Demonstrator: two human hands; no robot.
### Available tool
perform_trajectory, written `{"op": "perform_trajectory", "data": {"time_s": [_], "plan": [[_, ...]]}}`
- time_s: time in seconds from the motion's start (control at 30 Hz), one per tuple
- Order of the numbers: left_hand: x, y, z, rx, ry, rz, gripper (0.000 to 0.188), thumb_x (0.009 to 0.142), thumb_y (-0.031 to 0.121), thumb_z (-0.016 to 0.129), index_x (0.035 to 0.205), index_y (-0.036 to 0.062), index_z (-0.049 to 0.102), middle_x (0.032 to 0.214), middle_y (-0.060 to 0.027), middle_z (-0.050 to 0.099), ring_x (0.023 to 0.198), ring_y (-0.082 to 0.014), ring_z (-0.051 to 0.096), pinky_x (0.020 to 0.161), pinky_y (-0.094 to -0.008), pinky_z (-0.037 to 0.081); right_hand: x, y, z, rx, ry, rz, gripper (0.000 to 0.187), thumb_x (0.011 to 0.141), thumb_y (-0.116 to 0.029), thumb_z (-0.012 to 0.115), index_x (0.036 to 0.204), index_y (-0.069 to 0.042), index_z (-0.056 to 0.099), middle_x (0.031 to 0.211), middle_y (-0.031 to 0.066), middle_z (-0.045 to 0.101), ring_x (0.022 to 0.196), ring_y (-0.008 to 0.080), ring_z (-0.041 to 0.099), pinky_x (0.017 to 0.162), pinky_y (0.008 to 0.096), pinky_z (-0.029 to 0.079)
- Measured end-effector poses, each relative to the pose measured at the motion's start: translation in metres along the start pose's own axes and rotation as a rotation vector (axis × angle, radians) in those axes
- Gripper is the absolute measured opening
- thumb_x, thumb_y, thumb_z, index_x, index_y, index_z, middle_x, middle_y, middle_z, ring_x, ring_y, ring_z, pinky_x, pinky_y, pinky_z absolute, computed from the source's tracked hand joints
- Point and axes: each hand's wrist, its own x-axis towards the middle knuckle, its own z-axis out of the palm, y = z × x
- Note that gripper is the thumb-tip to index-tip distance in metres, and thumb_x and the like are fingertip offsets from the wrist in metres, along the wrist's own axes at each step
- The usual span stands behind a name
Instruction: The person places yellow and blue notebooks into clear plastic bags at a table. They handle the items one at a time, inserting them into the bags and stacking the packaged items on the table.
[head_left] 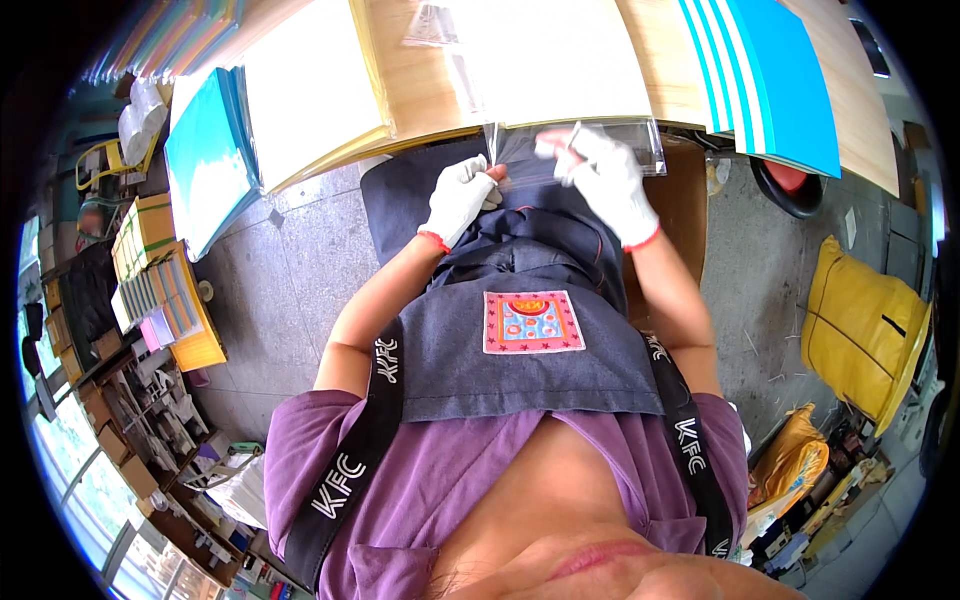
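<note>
A clear plastic sleeve (640, 146) with a white sheet (560, 62) inside lies at the table's near edge, its transparent end hanging over. My left hand (462, 198), in a white glove with a red cuff, is closed on the left corner of that end. Over the right part of the same end is my right hand (606, 182), gloved alike; motion smears its fingertips, so its hold cannot be told. To the left lies a stack of white sheets in clear sleeves (315, 85). A small clear packet (430, 25) rests farther back.
Blue sleeved packs (208, 150) overhang the table at left, and blue and white sheets (785, 90) lie fanned at right. Colourful packs (170, 40) stand at the far left. A yellow sack (860, 330) is on the right, with a black and red round object (788, 180) below the table edge.
</note>
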Motion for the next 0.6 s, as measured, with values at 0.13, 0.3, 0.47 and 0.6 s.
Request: {"op": "perform_trajectory", "data": {"time_s": [0.13, 0.3, 0.47, 0.6], "plan": [[0.003, 0.001, -0.003, -0.036, -0.048, -0.036, 0.018, 0.095, 0.021, 0.063, 0.088, 0.0051, 0.068, 0.075, -0.0026, 0.069, 0.061, -0.0073, 0.06, 0.059, -0.0226, 0.049, 0.054, 0.032, -0.027, -0.877, -0.106, -0.24, 0.044, 0.088, -0.035, 0.068, 0.128, -0.018, 0.065, 0.126, 0.0031, 0.064, 0.116, 0.0253, 0.057, 0.101, 0.0381, 0.045], [0.005, 0.004, -0.019, -0.084, -0.161, -0.119, 0.019, 0.095, 0.013, 0.053, 0.096, 0.003, 0.069, 0.091, -0.0079, 0.074, 0.065, -0.0105, 0.064, 0.061, -0.0229, 0.051, 0.051, 0.042, -0.012, -1.033, 0.037, -0.409, 0.042, 0.087, -0.044, 0.067, 0.121, -0.019, 0.068, 0.107, 0.0046, 0.07, 0.096, 0.0219, 0.066, 0.079, 0.0366, 0.055], [0.009, -0.019, -0.026, -0.193, -0.159, -0.105, 0.019, 0.097, 0.012, 0.051, 0.096, 0.0035, 0.069, 0.091, -0.0078, 0.073, 0.064, -0.0115, 0.064, 0.059, -0.0225, 0.052, 0.009, 0.017, 0.055, -0.851, -0.153, -0.324, 0.019, 0.091, -0.038, 0.063, 0.087, -0.02, 0.062, 0.066, 0.005, 0.066, 0.057, 0.0229, 0.067, 0.049, 0.0373, 0.052], [0.007, -0.014, -0.026, -0.211, -0.175, -0.108, 0.02, 0.098, 0.012, 0.05, 0.095, 0.0026, 0.068, 0.088, -0.0076, 0.073, 0.063, -0.0118, 0.064, 0.057, -0.0226, 0.052, 0.01, 0.004, 0.068, -0.715, -0.219, -0.187, 0.012, 0.092, -0.025, 0.06, 0.098, -0.016, 0.062, 0.077, 0.009, 0.071, 0.069, 0.027, 0.071, 0.055, 0.0398, 0.055]]}}
